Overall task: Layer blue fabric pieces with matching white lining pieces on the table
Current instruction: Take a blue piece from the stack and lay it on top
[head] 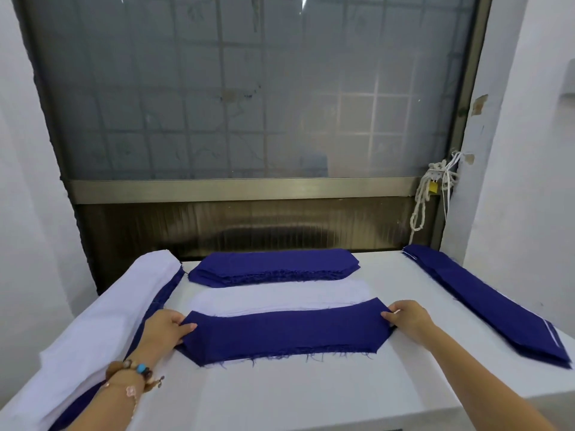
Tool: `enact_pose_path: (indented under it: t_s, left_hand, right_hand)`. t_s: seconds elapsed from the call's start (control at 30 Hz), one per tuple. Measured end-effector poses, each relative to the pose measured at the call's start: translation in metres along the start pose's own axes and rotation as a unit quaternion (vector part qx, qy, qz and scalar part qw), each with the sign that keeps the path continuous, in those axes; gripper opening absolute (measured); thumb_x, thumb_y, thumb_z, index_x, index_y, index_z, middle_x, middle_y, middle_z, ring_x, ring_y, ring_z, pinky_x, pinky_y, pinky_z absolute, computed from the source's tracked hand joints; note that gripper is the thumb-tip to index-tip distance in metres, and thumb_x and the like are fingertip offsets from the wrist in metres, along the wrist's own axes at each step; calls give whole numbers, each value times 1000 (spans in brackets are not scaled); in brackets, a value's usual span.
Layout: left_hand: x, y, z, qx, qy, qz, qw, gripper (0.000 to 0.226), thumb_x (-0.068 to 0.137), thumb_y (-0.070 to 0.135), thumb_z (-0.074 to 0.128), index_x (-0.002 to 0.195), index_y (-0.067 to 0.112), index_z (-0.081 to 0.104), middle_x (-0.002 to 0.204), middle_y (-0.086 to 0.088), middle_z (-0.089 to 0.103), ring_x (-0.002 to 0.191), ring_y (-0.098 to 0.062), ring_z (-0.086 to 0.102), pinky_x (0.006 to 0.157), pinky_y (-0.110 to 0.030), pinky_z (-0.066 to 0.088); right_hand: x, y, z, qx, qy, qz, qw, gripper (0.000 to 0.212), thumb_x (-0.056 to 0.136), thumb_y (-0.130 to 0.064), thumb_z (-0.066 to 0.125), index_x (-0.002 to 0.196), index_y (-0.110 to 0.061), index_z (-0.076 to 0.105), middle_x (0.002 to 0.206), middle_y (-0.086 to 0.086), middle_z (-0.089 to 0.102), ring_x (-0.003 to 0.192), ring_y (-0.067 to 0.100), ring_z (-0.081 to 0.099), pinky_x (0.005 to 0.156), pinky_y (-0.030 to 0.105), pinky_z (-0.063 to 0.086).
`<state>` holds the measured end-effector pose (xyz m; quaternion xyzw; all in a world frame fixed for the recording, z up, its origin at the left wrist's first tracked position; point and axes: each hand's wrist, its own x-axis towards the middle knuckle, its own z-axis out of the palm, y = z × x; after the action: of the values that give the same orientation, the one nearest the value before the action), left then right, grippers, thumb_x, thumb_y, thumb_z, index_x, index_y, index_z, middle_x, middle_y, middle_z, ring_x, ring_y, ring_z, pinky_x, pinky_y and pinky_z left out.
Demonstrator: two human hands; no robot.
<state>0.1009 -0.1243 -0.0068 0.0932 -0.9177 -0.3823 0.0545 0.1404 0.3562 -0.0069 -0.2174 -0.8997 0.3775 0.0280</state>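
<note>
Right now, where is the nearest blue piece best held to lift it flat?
At its two short ends, one hand from each side: the blue piece is a long, limp strip lying crosswise. The left hand and right hand pinch there.

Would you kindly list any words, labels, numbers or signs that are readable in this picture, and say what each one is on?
None: no readable text appears anywhere in this view.
The blue fabric piece, the white lining and the blue stack show no label or print.
The small yellow object tied in the cord is too small to show any marking.
</note>
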Motion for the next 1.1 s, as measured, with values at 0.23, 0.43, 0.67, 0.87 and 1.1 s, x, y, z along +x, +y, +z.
enact_pose_path:
  t_s: [0.23,0.43,0.67,0.87,1.1]
  left_hand:
    - [-6,-1,4,-21,56,24,998,21,84,16,72,99,9,59,76,-8,62,70,-19,56,64,-27,40]
    - [-8,-4,9,-18,69,51,996,21,86,4,68,100,10,53,70,-10,58,66,-18,55,58,-24,41]
    - [-10,-3,14,85,55,73,992,21,91,10,61,110,12,52,93,-9,57,80,-19,57,69,-27,46]
    - [-17,5,16,257,106,154,948,25,94,13,53,116,26,55,114,3,52,100,-12,47,80,-24,47]
    - [-19,17,39,162,15,315,935,24,96,18,53,115,26,64,116,13,60,106,-9,51,95,-24,42]
  right_hand:
    - [2,6,7,9,33,-6,999,20,88,-37,66,85,-18,67,93,0,65,92,20,60,82,34,51]
    - [4,8,6,14,25,-13,1000,14,90,-30,65,86,-17,66,94,3,67,88,19,60,82,35,52]
    - [-6,9,13,-47,51,-53,996,17,93,-32,57,107,-26,49,96,1,63,87,19,60,81,35,52]
    - [-15,5,21,-260,146,-147,943,20,96,-30,49,116,-35,50,111,-2,47,99,14,49,83,27,46]
    - [-19,-23,46,-247,94,-284,922,11,98,-31,46,100,-30,56,87,-14,45,85,11,48,76,23,39]
